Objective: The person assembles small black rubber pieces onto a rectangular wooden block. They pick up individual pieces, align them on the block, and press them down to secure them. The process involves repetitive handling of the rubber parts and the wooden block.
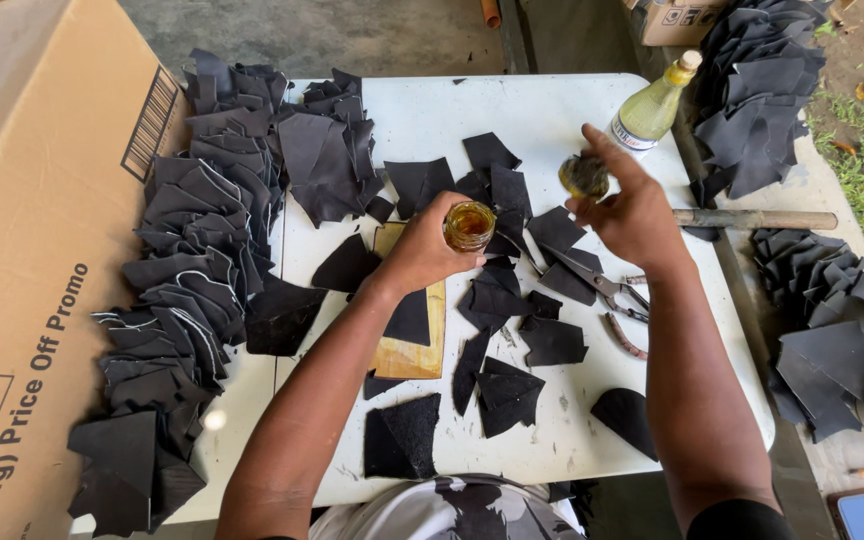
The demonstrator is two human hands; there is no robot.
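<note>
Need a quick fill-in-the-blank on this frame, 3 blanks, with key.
1. The left hand holds a small open jar of ____-coloured liquid.
2. The right hand holds the jar's ____.
3. The pliers lie on the white table below the ____ hand.

Missing words: amber; lid; right

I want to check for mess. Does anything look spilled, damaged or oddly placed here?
Nothing looks spilled. The left hand holds an open jar upright; the right hand holds its lid. Only the pliers lie half buried among black scraps.
</note>
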